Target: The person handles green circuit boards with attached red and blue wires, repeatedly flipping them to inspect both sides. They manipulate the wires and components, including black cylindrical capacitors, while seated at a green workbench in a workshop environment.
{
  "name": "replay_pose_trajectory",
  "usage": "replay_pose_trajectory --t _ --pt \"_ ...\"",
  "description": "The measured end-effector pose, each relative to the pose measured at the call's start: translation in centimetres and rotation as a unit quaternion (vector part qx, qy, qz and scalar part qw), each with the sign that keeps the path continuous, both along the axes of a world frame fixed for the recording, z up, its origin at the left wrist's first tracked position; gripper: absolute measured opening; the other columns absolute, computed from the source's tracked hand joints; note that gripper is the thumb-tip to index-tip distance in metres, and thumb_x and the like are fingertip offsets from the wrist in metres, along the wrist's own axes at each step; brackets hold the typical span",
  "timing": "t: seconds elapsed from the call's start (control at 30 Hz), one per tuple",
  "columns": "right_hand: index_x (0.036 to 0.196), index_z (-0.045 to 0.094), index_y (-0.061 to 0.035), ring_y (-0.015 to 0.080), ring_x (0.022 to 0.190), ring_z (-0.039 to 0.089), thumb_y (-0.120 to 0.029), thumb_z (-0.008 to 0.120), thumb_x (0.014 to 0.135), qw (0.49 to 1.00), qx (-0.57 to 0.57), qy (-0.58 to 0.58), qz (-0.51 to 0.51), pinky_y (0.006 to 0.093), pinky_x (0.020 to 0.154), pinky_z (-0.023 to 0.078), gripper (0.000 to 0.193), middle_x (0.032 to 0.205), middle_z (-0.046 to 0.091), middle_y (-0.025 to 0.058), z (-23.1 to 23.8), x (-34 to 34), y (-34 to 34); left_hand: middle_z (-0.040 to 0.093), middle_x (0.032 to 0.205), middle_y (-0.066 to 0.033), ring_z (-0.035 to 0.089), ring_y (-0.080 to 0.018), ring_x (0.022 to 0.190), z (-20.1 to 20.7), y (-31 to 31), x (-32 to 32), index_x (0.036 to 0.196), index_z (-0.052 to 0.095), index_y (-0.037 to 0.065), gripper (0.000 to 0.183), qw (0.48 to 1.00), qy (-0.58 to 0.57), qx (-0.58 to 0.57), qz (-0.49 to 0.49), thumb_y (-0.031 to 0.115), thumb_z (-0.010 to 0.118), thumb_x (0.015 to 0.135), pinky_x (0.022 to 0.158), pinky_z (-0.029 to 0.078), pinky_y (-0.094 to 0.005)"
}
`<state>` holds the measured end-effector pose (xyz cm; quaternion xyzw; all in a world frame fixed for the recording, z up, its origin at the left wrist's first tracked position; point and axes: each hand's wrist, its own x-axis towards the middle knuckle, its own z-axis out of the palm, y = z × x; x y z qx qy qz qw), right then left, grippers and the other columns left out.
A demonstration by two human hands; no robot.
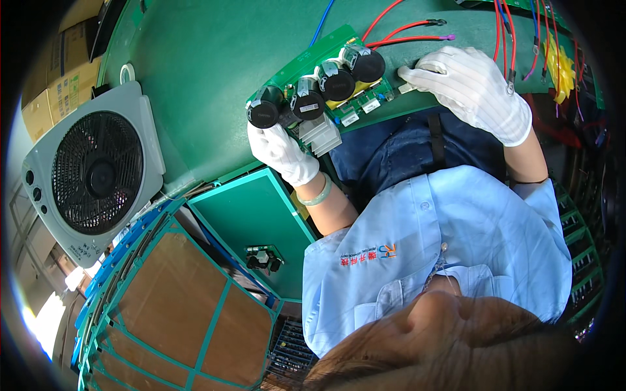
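A green circuit board [285, 77] is held tilted over the green work table, with several big black cylindrical capacitors [337, 85] standing on it. Silver heat sink fins [319, 135] stick out from its near left side. My left hand [282, 152], in a white striped glove, is closed round the board's left end, and its fingertips are partly hidden by the capacitors. My right hand [471, 91], gloved the same way, pinches a small white piece [407, 87] just off the board's right end. Red wires [417, 32] with lugs run from behind the board.
A grey box fan [98, 176] stands at the left on the table [189, 85]. Cardboard boxes [65, 85] lie behind it. More red and blue wires [508, 39] and a yellow bundle [559, 68] are at the far right. A small board [263, 259] rests on a green panel [241, 215] below.
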<state>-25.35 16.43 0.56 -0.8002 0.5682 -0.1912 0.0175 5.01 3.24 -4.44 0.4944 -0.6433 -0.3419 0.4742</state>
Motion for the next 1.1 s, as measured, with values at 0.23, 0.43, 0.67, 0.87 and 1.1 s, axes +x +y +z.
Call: replay_pose_trajectory --t 0.23,0.43,0.67,0.87,1.1 --pt "0.121 0.064 -0.0136 0.0203 0.094 0.062 -0.018 0.060 0.084 1.000 -0.002 -0.023 0.000 0.0352 0.076 0.050 0.038 0.100 0.063 0.0013 -0.1 0.6 -0.5 0.068 0.107 -0.0133 0.064 -0.0178 0.092 0.3 0.2 -0.3 0.119 0.062 -0.007 0.041 0.999 0.033 0.005 -0.005 0.029 0.050 0.104 0.082 0.052 -0.0302" --pt "0.118 0.065 -0.0137 0.0192 0.091 0.061 -0.016 0.059 0.082 0.999 -0.023 0.033 0.011 0.0340 0.076 0.049 0.037 0.093 0.059 0.0010 -0.1 0.5 -1.3 0.068 0.109 -0.0134 0.064 -0.0183 0.094 -0.3 0.1 0.3 0.120 0.062 -0.006 0.040 1.000 0.026 -0.010 -0.003 0.028 0.050 0.104 0.084 0.052 -0.0307" --pt "0.120 0.064 -0.0129 0.0181 0.089 0.060 -0.015 0.059 0.081 0.998 -0.047 0.047 0.001 0.0323 0.074 0.049 0.040 0.093 0.059 0.0003 -0.6 0.7 -1.6 0.069 0.107 -0.0119 0.064 -0.0172 0.093 -0.2 0.1 0.0 0.118 0.063 -0.006 0.038 0.999 0.050 0.003 0.006 0.027 0.055 0.102 0.085 0.051 -0.0309" --pt "0.124 0.063 -0.0113 0.0175 0.089 0.063 -0.015 0.059 0.080 0.995 -0.089 0.022 -0.026 0.0311 0.071 0.051 0.044 0.095 0.063 0.0004 -1.7 1.2 -1.4 0.068 0.103 -0.0127 0.064 -0.0175 0.088 -0.1 0.2 -0.1 0.117 0.063 -0.007 0.042 0.999 0.030 -0.002 0.024 0.031 0.050 0.104 0.080 0.052 -0.0298" --pt "0.124 0.064 -0.0129 0.0180 0.091 0.065 -0.016 0.059 0.080 0.996 -0.078 0.029 -0.045 0.0311 0.072 0.052 0.045 0.099 0.065 0.0007 -1.7 0.8 -1.5 0.067 0.101 -0.0120 0.062 -0.0166 0.088 -0.2 -0.1 -0.2 0.116 0.063 -0.006 0.040 0.999 0.028 -0.009 0.022 0.029 0.049 0.105 0.080 0.051 -0.0295"
